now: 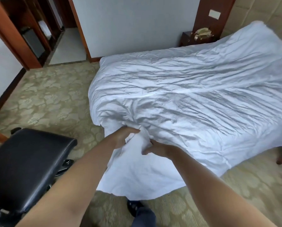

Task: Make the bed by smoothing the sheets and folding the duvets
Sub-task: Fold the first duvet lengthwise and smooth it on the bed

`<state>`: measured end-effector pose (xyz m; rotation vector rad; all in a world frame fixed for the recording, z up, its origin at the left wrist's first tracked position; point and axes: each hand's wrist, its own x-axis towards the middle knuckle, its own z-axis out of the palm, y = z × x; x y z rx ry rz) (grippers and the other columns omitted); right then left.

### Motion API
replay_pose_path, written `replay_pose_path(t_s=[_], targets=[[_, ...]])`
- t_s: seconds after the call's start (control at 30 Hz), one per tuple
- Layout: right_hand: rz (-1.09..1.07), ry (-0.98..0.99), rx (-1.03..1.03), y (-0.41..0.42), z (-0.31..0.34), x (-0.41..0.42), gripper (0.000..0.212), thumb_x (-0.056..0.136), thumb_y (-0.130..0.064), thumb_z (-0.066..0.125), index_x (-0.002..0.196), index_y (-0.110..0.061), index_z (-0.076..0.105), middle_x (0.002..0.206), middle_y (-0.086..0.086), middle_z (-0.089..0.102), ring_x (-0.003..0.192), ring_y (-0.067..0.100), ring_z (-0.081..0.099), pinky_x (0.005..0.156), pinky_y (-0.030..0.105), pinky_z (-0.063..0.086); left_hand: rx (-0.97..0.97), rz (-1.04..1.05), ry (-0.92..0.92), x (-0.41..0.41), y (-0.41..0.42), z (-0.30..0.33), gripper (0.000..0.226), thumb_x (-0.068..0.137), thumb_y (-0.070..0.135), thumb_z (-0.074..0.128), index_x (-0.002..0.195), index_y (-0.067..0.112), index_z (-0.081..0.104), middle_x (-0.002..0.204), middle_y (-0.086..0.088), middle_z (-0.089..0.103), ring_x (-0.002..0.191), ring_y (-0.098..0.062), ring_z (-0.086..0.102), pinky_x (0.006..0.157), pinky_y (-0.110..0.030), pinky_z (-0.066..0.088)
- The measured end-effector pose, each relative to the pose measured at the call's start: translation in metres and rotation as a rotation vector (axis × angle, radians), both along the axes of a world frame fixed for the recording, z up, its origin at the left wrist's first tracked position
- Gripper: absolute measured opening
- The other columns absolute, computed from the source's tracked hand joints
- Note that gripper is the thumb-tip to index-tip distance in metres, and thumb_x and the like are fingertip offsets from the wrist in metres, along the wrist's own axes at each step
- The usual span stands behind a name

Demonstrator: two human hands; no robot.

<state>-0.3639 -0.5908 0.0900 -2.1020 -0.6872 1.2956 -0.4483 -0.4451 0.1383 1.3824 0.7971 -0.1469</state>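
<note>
The duvet [186, 95] lies spread over the bed, covering it from the headboard [258, 18] end down to the foot, where its near corner spills past the edge and hangs towards the carpet [47, 99]. It is heavily creased, with long wrinkles running the length of the bed and fanning out from the bunched corner. No sheet shows from under it.

Both hands work at that near corner. The left hand [122, 136] has its grip closed on a bunch of the fabric, fingers wrapped over the top of the gathered cloth. The right hand [155, 149] sits just beside it, fingers curled and pinching the same bunch from below, so each grip holds duvet and nothing else. Holding the two so close together looks like a way of finding or gathering the corner itself, probably so it can be pulled taut or shaken to draw the wrinkles out. The task seems at an early stage: the duvet is laid out but neither smooth nor folded.

A black padded bench [27, 164] stands near on the left, clear of the cloth. A bedside cabinet [188, 39] at the far end carries a telephone [202, 32]; no open containers show.
</note>
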Motion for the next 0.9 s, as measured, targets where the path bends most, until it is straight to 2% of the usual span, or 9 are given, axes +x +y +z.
replay_pose_path(t_s=[0.1,0.2,0.33,0.47,0.5,0.57,0.67,0.77,0.9], targets=[[0.116,-0.168,-0.011,0.000,0.019,-0.016,0.046,0.072,-0.020,0.075,0.115,-0.012,0.061,0.108,-0.002,0.064,0.098,0.010,0.061,0.088,0.033,0.051,-0.020,-0.019,-0.057,-0.002,-0.006,0.014,0.006,0.092,0.006,0.056,0.090,0.008,0.062,0.071,-0.001,0.071,0.068,-0.015,0.067,0.068,-0.027,0.056],[-0.026,-0.520,-0.065,-0.005,0.029,-0.019,0.042,0.089,-0.030,0.057,0.123,-0.006,0.056,0.126,0.013,0.059,0.119,0.029,0.054,0.095,0.032,0.042,-0.004,-0.043,-0.062,-0.009,-0.005,0.014,0.023,0.087,0.015,0.066,0.108,0.005,0.067,0.102,-0.012,0.071,0.096,-0.022,0.067,0.081,-0.028,0.049],[-0.254,-0.469,-0.004,-0.004,0.037,-0.014,0.033,0.085,-0.023,0.055,0.114,-0.007,0.063,0.120,0.015,0.063,0.116,0.030,0.057,0.090,0.030,0.044,0.064,-0.264,-0.031,-0.028,0.003,-0.002,0.059,0.074,0.016,0.081,0.127,0.018,0.056,0.125,0.004,0.064,0.118,-0.011,0.057,0.098,-0.024,0.044],[-0.409,-0.432,0.141,0.004,0.051,-0.013,0.030,0.077,-0.026,0.053,0.094,-0.007,0.068,0.103,0.015,0.070,0.103,0.031,0.063,0.083,0.033,0.047,0.047,-0.408,0.229,-0.046,-0.005,-0.032,0.095,0.054,0.033,0.094,0.135,0.029,0.043,0.133,0.016,0.054,0.128,-0.009,0.045,0.112,-0.036,0.032],[-0.413,-0.442,0.174,0.005,0.050,-0.013,0.023,0.078,-0.024,0.054,0.089,-0.009,0.067,0.101,0.015,0.070,0.101,0.031,0.063,0.081,0.033,0.047,0.015,-0.418,0.251,-0.050,-0.009,-0.035,0.098,0.052,0.036,0.094,0.136,0.029,0.045,0.132,0.015,0.057,0.128,-0.011,0.047,0.113,-0.040,0.032],[-0.355,-0.466,0.193,0.003,0.049,-0.014,0.013,0.082,-0.018,0.058,0.090,-0.013,0.067,0.100,0.013,0.069,0.100,0.031,0.063,0.081,0.033,0.048,-0.038,-0.375,0.215,-0.055,-0.016,-0.032,0.077,0.064,0.027,0.089,0.131,0.021,0.053,0.125,0.004,0.064,0.120,-0.017,0.057,0.109,-0.042,0.039],[-0.224,-0.498,0.142,-0.007,0.042,-0.013,0.039,0.082,-0.028,0.066,0.119,-0.018,0.059,0.121,0.006,0.062,0.117,0.027,0.055,0.096,0.036,0.046,-0.035,-0.152,0.153,-0.044,-0.022,-0.017,0.040,0.079,0.015,0.076,0.116,0.008,0.061,0.116,-0.014,0.066,0.109,-0.031,0.062,0.101,-0.049,0.046],[-0.184,-0.629,0.031,-0.022,0.039,-0.018,0.069,0.083,-0.047,0.065,0.144,-0.030,0.037,0.150,-0.001,0.033,0.141,0.023,0.022,0.113,0.038,0.023,0.028,-0.010,0.240,-0.031,-0.031,0.005,0.006,0.091,0.016,0.059,0.091,0.011,0.055,0.093,-0.014,0.058,0.082,-0.029,0.059,0.080,-0.043,0.053],[-0.023,-0.472,-0.068,-0.038,0.033,-0.029,0.106,0.071,-0.064,0.069,0.152,-0.033,0.009,0.159,0.002,0.011,0.145,0.027,0.007,0.116,0.044,0.016,-0.209,0.214,0.139,-0.024,-0.020,0.017,0.020,0.097,0.013,0.046,0.080,0.009,0.056,0.079,-0.009,0.056,0.072,-0.022,0.054,0.075,-0.035,0.046]])
